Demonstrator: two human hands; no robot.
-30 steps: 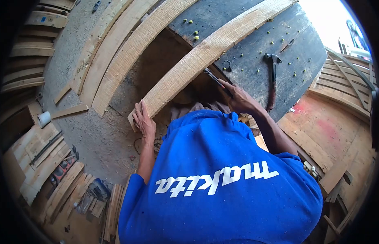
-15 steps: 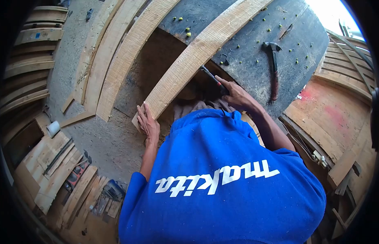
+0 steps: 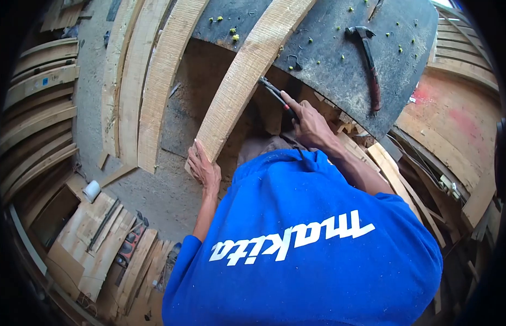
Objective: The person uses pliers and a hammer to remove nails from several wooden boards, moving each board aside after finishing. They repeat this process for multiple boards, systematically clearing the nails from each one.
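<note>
A long curved wooden board (image 3: 239, 76) with a rough-sawn face runs from the dark bench down towards me. My left hand (image 3: 204, 166) grips its near end, fingers on the upper face and the thumb side out of sight. In my right hand (image 3: 310, 124) is a pair of pliers (image 3: 276, 94) with dark and red handles, fingers wrapped round them. The plier jaws meet the board's right edge; whether they hold anything there is too small to tell. A claw hammer (image 3: 368, 65) lies on the dark bench top (image 3: 340, 81), right of the board.
Several curved boards (image 3: 158, 92) stand side by side to the left. Small yellow-green bits and sawdust are scattered over the bench. A white cup-like object (image 3: 91, 191) sits near stacked wood pieces (image 3: 95, 233) at lower left. Offcuts (image 3: 394, 168) lie below the bench at right.
The view has shifted, so bench and hammer appear slightly higher and the board steeper. My right hand and the pliers remain at the board's right edge; my left hand keeps its hold.
</note>
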